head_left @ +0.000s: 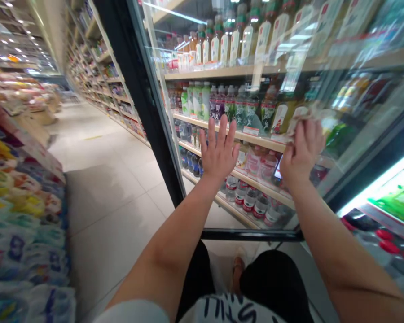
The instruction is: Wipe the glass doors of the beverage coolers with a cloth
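My left hand [218, 150] is flat against the open glass door [272, 188] of a drinks fridge, fingers stretched out and spread. My right hand [302, 150] is closed on a crumpled white cloth [306, 115] and presses it against the same glass, higher up and to the right. Behind and through the glass I see shelves of bottles [222, 42], tall ones on top and small water bottles [252, 202] lower down. The door's black frame [148, 103] runs down its left edge.
A shop aisle with a pale tiled floor [114, 188] stretches away to the left between shelving. Stacked packaged goods [23, 215] fill a display on my left. A lit chiller [390, 197] with green packs sits at the right. My legs and feet are below.
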The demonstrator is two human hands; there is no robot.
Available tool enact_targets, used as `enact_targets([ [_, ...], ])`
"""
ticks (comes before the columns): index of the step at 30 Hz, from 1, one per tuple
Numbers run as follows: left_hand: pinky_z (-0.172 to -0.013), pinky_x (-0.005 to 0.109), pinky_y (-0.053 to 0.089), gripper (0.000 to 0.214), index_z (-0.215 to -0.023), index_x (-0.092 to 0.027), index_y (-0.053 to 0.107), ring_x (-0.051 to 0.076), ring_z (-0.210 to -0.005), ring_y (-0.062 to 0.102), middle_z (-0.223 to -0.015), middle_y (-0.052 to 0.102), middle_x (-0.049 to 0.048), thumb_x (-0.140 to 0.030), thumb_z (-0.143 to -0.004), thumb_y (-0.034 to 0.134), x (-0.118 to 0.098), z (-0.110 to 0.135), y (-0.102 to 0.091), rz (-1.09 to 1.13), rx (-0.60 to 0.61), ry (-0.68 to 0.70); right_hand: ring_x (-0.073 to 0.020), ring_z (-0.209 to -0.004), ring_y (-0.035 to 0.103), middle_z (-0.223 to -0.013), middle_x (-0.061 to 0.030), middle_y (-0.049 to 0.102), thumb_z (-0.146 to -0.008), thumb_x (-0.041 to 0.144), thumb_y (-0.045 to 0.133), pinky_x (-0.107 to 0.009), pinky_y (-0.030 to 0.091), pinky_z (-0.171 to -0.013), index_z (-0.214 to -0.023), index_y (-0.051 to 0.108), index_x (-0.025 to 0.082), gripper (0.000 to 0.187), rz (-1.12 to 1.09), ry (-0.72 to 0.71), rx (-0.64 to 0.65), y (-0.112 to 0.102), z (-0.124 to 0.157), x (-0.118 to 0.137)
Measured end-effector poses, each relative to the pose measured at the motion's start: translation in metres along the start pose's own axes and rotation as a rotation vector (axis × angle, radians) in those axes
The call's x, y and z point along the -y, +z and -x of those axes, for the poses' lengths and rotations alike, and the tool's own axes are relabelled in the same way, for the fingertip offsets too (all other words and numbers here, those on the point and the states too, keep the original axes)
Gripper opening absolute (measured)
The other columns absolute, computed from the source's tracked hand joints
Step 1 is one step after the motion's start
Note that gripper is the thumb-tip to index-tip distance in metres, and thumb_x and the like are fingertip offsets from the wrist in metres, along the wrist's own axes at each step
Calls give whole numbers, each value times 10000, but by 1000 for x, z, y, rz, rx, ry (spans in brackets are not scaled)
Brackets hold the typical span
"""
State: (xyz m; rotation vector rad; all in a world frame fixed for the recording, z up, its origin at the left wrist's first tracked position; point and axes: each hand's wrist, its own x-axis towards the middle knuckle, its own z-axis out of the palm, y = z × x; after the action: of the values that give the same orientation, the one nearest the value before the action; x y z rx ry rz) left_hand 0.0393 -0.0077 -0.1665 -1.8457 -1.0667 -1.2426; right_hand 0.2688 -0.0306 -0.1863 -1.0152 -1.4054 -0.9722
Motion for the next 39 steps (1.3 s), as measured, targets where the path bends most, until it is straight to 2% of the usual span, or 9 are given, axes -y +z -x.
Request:
enact_targets([
  [3, -1279, 570, -80, 620, -1616, -201, 347, 259, -1545, -157, -1691, 163, 59, -352, -1035, 506, 0, -1, -1, -1, 28, -20, -295, -1575, 195, -1637, -122, 333, -1027, 237, 363, -599, 232, -1250, -1620, 297, 220, 597, 19, 76, -51, 1, 2, 9],
  [7, -1275, 559, -98, 629, -1608, -188, 360, 258, -1546, -152, -1687, 166, 63, -344, -1020, 522, -1, -2, -2, 39, 62, -44, -238, -1544, 298, -1542, -63, 499, -991, 194, 444, -531, 227, -1274, -1591, 351, 301, 616, -37, -215, 241, 2, 14, 26],
  [11, -1278, 562, -91, 603, -1605, -187, 368, 249, -1542, -159, -1685, 188, 70, -353, -1038, 484, -2, -1, -2, 20, 48, -35, -281, -1550, 279, -1588, -111, 424, -994, 205, 386, -581, 240, -1255, -1583, 374, 231, 590, 28, 59, -22, 3, 11, 15],
  [13, -1283, 556, -81, 593, -1601, -189, 377, 235, -1537, -170, -1681, 207, 70, -369, -1044, 471, -2, -1, -2, 2, 31, -30, -291, -1568, 223, -1618, -133, 365, -992, 200, 365, -580, 259, -1247, -1599, 334, 189, 609, 39, 104, -74, 4, 10, 16],
  [18, -1289, 525, -84, 578, -1584, -192, 402, 196, -1528, -190, -1671, 234, 65, -388, -1043, 459, -1, -2, -3, -11, 17, -33, -251, -1548, 280, -1558, -73, 472, -982, 190, 410, -541, 231, -1256, -1568, 373, 249, 590, 7, -165, 131, 9, -5, 33],
  [23, -1291, 541, -91, 632, -1602, -185, 339, 153, -1510, -260, -1681, 184, 17, -383, -1009, 427, -2, -3, -6, -2, 46, -42, -261, -1562, 213, -1646, -71, 328, -987, 222, 361, -553, 187, -1249, -1589, 335, 252, 604, 61, 152, 19, 12, -40, 32],
  [29, -1289, 554, -100, 605, -1615, -187, 344, 218, -1541, -190, -1689, 156, 16, -385, -1045, 392, -5, -3, -9, 70, 114, -78, -258, -1556, 241, -1583, -22, 436, -991, 264, 331, -583, 154, -1254, -1544, 408, 291, 559, 14, -54, 173, 17, -24, 49],
  [35, -1294, 562, -91, 633, -1615, -226, 309, 140, -1505, -276, -1683, 121, -48, -400, -1013, 391, -5, -5, -9, 58, 138, -103, -208, -1588, 106, -1664, 3, 284, -1016, 267, 293, -504, 74, -1298, -1581, 352, 261, 568, 44, 29, 192, 20, -73, 62],
  [39, -1288, 529, -114, 596, -1621, -182, 333, 208, -1528, -215, -1690, 173, 38, -359, -1056, 402, -5, -2, -10, 41, 92, -59, -245, -1583, 169, -1633, -49, 348, -991, 237, 318, -565, 143, -1277, -1585, 347, 257, 595, 41, 27, 165, 18, -37, 68],
])
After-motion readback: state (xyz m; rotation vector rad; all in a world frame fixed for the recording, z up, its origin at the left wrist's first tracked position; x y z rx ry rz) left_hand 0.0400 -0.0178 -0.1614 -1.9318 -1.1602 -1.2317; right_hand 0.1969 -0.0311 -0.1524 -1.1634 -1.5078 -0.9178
